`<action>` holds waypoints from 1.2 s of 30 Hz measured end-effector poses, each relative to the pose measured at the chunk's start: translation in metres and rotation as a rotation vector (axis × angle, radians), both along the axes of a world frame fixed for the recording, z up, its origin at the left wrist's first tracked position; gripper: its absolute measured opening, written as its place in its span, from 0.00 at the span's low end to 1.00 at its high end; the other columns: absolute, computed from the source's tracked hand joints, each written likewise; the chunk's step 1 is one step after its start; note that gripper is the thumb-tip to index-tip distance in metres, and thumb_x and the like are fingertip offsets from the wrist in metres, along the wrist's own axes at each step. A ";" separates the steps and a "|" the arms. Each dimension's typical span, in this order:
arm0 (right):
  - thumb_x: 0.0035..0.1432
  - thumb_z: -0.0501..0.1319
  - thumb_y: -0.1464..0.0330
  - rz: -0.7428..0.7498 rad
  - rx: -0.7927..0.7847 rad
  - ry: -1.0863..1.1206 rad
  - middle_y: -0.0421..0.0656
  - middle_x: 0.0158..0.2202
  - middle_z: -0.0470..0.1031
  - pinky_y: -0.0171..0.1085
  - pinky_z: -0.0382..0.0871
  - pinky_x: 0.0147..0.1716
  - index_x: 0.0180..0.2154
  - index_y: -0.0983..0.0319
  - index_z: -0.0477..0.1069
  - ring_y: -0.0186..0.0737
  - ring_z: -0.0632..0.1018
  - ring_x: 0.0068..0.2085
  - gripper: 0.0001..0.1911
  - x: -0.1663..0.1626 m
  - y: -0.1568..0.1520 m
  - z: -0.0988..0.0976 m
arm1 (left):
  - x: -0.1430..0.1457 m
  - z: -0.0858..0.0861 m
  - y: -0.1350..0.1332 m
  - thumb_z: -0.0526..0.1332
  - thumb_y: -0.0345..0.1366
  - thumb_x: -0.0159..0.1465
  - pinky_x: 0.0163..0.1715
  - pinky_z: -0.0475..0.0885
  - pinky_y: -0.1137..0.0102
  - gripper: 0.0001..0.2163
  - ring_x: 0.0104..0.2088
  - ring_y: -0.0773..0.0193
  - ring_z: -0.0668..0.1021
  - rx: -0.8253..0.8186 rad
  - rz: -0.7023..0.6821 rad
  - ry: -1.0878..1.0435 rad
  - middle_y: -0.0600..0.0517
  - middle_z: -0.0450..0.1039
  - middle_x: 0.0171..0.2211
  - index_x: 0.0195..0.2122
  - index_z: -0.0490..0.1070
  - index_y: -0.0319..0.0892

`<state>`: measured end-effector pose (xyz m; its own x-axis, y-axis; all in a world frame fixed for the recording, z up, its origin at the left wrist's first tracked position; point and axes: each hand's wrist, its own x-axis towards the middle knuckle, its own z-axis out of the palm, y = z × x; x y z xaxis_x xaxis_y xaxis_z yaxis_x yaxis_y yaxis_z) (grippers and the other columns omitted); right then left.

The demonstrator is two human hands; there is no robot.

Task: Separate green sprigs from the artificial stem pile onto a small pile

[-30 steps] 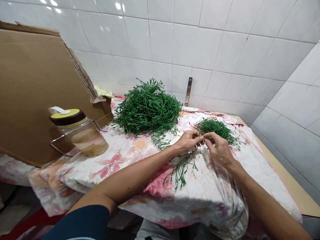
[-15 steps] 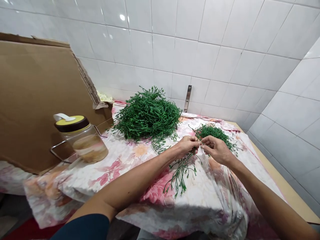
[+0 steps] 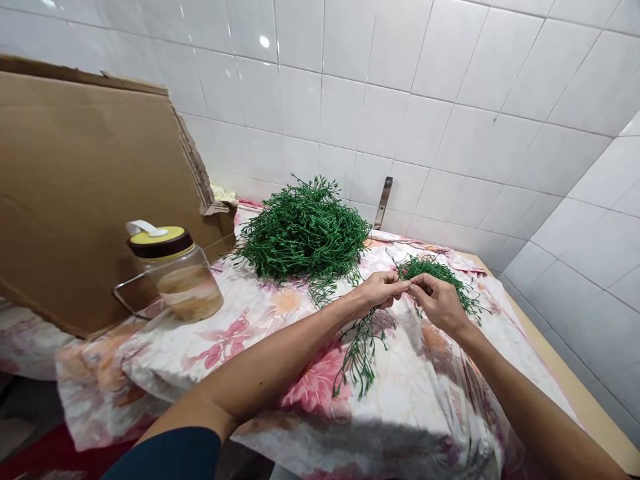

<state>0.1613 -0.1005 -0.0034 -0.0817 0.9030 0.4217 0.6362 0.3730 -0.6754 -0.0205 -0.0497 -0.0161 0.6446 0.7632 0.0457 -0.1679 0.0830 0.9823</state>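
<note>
My left hand [image 3: 381, 291] is closed around a bunch of thin green artificial stems [image 3: 361, 357], whose budded tips hang down below it over the cloth. My right hand [image 3: 436, 301] meets it at the fingertips, thumb and finger pinched together. Whatever lies in that pinch is too small to make out. Just behind my right hand rests a small pile of green stems [image 3: 440, 275]. A much larger heap of the same stems [image 3: 305, 233] sits farther back, to the left of both hands.
A flowered cloth [image 3: 240, 373] covers the table. On the left stand a jar with a yellow-and-dark lid [image 3: 187, 287] and a large cardboard box [image 3: 90, 200]. White wall tiles [image 3: 380, 120] rise behind, with a metal strip [image 3: 384, 202] against them.
The view has shifted slightly, so the scene sits a little farther right. My fingers remain together, with the right hand's fingers drawn in closer against the left thumb.
</note>
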 end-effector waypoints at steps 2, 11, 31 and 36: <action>0.65 0.59 0.58 -0.024 0.077 -0.085 0.43 0.29 0.77 0.36 0.65 0.28 0.36 0.61 0.76 0.37 0.72 0.27 0.14 -0.004 -0.001 0.001 | 0.001 -0.001 0.000 0.70 0.56 0.53 0.16 0.48 0.75 0.24 0.15 0.78 0.58 0.057 0.052 0.013 0.58 0.65 0.21 0.29 0.63 0.41; 0.66 0.58 0.58 -0.007 0.059 -0.067 0.41 0.26 0.76 0.36 0.64 0.26 0.35 0.60 0.74 0.37 0.71 0.25 0.14 -0.006 0.006 -0.003 | 0.005 -0.011 0.007 0.64 0.55 0.59 0.19 0.51 0.74 0.20 0.17 0.75 0.58 0.149 0.167 0.073 0.58 0.64 0.21 0.30 0.65 0.40; 0.65 0.59 0.67 -0.032 0.188 -0.162 0.45 0.35 0.81 0.39 0.70 0.37 0.36 0.59 0.78 0.42 0.79 0.34 0.09 -0.002 -0.001 -0.027 | 0.007 -0.025 0.007 0.63 0.55 0.59 0.23 0.52 0.73 0.22 0.21 0.72 0.59 0.249 0.180 0.207 0.58 0.58 0.20 0.25 0.64 0.40; 0.63 0.59 0.66 -0.146 0.174 -0.184 0.45 0.33 0.81 0.39 0.68 0.35 0.34 0.60 0.78 0.41 0.77 0.31 0.10 0.001 0.006 -0.033 | 0.010 -0.019 -0.004 0.61 0.51 0.62 0.25 0.53 0.72 0.20 0.24 0.70 0.59 0.446 0.253 0.249 0.58 0.56 0.21 0.24 0.61 0.41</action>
